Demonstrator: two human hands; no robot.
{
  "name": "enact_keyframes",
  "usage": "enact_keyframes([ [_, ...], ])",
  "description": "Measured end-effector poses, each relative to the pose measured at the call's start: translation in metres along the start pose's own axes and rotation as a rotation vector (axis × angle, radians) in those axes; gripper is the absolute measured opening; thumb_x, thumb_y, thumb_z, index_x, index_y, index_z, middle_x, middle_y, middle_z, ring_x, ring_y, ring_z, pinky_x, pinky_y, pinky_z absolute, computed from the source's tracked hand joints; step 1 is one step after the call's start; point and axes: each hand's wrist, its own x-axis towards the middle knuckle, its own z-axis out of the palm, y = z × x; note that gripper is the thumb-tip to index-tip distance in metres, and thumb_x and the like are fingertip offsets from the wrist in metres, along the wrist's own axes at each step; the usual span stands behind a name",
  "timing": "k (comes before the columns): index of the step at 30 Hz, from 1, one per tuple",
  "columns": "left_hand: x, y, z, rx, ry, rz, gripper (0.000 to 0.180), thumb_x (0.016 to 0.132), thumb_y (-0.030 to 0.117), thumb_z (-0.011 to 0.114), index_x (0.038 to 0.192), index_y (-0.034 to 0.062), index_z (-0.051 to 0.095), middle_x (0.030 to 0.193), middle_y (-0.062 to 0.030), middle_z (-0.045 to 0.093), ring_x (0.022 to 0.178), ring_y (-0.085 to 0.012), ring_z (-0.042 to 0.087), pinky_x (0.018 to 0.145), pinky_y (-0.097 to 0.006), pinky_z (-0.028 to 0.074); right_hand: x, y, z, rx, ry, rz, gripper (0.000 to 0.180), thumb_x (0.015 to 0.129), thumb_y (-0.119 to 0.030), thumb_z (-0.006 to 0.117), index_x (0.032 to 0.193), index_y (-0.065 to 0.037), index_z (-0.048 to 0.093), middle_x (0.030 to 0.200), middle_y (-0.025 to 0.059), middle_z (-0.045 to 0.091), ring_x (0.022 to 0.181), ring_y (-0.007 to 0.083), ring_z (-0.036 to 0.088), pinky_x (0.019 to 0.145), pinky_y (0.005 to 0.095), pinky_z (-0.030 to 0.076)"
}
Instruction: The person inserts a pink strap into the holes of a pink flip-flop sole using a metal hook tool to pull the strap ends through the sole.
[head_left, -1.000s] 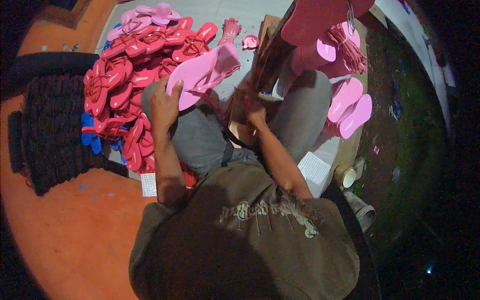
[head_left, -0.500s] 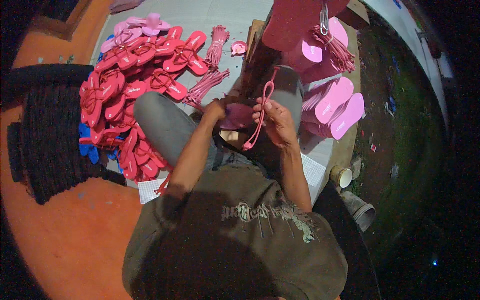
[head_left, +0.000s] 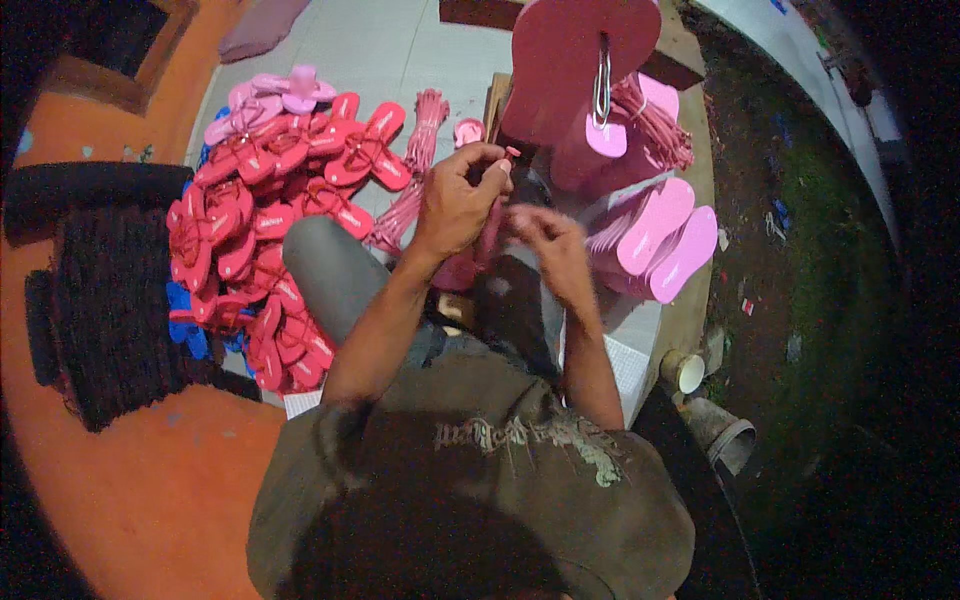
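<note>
My left hand is raised over my lap, its thumb and fingers pinching a pink sandal strap near the top end. The strap hangs down below the fingers, partly blurred. Close beside it on the right is my right hand, fingers bent and smeared by motion; whether it touches the strap is unclear. Under the hands, a darker pink sole shows in part between my legs. Left of my left hand lie bundles of pink straps.
A heap of red-pink flip-flops covers the left side. At right stand stacks of pink soles and another strap bundle. A large dark pink sole-shaped board rises ahead, with a metal tool against it. White cups lie at lower right.
My left hand has risen and moved forward, and now pinches the strap that my right hand held up before. My right hand has shifted slightly right and down, blurring.
</note>
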Motion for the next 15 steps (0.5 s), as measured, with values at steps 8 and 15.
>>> enact_keyframes([
  [8,0.027,0.082,0.012,0.279,-0.022,0.687,0.01,0.08,0.011,0.056,0.085,0.0028,0.058,0.075,-0.0065,0.059,0.065,-0.013,0.056,0.058,-0.024,0.043,0.077,-0.178,-0.048,-0.436,0.499,-0.871,0.024,0.08,-0.023,0.056,0.091,-0.002,0.058,0.076,0.0076,0.059,0.069,0.0123,0.055,0.062,0.0246,0.044],
  [15,0.029,0.088,0.011,0.606,-0.094,0.725,0.01,0.077,0.01,0.055,0.083,0.0023,0.057,0.073,-0.0105,0.057,0.064,-0.0247,0.056,0.057,-0.031,0.043,0.078,-0.195,-0.04,-0.403,0.367,-0.633,0.028,0.08,-0.028,0.057,0.081,-0.001,0.057,0.064,0.0052,0.056,0.061,0.0111,0.052,0.054,0.0266,0.041],
])
